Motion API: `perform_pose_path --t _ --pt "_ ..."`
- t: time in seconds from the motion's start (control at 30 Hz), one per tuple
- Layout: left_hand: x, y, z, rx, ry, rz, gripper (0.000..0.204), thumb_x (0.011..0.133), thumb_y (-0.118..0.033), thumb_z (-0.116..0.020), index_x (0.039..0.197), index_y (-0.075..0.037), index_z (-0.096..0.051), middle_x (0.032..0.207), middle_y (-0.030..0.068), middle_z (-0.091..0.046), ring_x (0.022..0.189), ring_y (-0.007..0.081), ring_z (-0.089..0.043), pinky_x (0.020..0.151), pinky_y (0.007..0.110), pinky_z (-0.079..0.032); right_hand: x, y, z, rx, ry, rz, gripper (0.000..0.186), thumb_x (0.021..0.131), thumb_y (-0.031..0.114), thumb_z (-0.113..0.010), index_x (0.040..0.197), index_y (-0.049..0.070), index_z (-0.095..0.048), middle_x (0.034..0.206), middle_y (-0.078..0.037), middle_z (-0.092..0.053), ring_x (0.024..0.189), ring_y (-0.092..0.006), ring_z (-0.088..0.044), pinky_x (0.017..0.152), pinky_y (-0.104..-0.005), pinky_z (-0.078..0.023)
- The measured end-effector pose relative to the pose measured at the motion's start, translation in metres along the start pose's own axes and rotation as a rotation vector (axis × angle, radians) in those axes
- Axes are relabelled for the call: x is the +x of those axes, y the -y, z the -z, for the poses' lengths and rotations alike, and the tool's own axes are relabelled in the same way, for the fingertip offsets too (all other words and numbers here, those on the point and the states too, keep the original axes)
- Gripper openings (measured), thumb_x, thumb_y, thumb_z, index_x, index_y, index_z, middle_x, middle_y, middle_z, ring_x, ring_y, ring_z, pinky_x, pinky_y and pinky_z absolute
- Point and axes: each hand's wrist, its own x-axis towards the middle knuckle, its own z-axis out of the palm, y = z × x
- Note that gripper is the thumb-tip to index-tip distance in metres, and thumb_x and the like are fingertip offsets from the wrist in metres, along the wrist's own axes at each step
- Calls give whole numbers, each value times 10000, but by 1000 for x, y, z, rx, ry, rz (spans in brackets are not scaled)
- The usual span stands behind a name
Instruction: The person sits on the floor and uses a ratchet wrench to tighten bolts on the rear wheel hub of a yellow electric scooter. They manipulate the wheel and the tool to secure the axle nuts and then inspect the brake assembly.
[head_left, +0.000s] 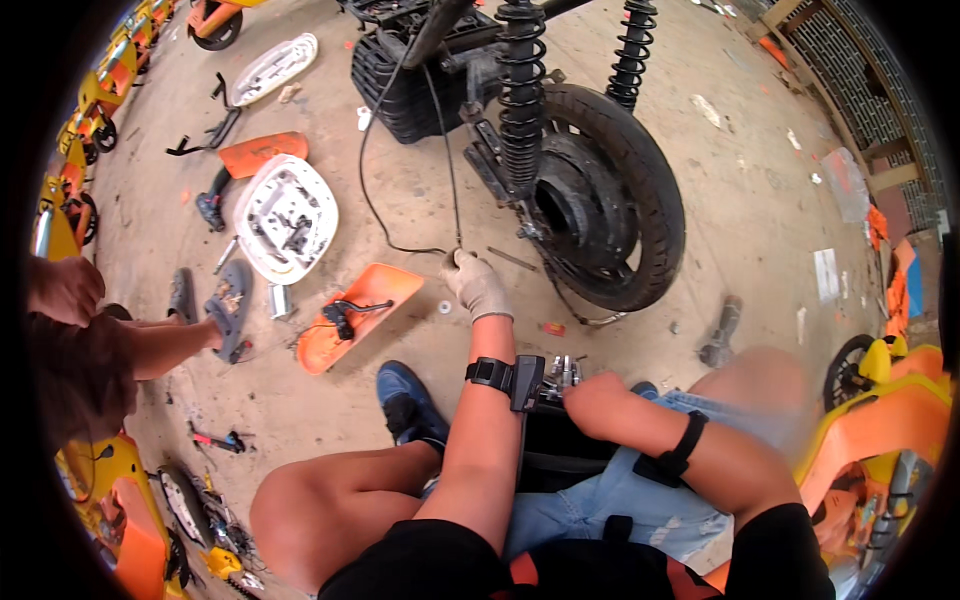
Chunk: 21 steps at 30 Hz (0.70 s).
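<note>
My left hand (478, 286), in a pale work glove, is closed on the lower end of a thin black cable (375, 205). The cable loops down from the black vehicle frame (405, 95). Just right of that hand stands the rear wheel (620, 200), with a black tire and a coil-spring shock absorber (521, 100) beside it. My right hand (597, 405) is bent down by a black case (560, 440) in my lap, close to several shiny metal sockets (563, 372). Its fingers are hidden, so a grip cannot be made out.
An orange panel (365, 315) with a brake lever on it lies left of my left hand. Beyond it sit a white tray (287, 215) of small parts and a cordless drill (212, 200). Another person's hand (68, 290) is at far left. Yellow-orange scooters (890, 420) stand around.
</note>
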Motion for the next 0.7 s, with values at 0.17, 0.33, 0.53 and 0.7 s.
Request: perform_pose_path --t 0.17,0.33,0.53,0.7 --pt "-47 6 -17 -78 398 199 232 997 -239 -482 1102 -49 -564 907 71 -642 730 139 -613 632 289 -506 -5 3 22 -21 68 2 224 853 141 -585 1039 89 -696 950 -116 -735 897 -302 -716 694 -436 -559" --pt "-56 -3 -18 -27 691 464 244 1011 -283 -476 1059 -59 -563 813 58 -636 618 159 -630 539 305 -526 -4 3 20 -26 77 0 225 854 128 -578 1037 85 -702 950 -117 -739 893 -293 -721 701 -423 -563" --pt "-38 -10 -8 37 901 440 227 992 -257 -512 1098 -63 -559 804 59 -635 640 193 -640 608 353 -560 -4 3 12 -11 -20 3 198 840 132 -582 975 82 -717 913 -113 -740 859 -291 -725 673 -423 -560" --pt "-43 -16 -5 146 969 273 255 975 -251 -569 1109 -33 -565 852 47 -630 695 163 -637 609 332 -554 -2 0 6 6 -30 21 195 835 125 -586 985 70 -698 869 -122 -729 829 -310 -717 645 -444 -549"
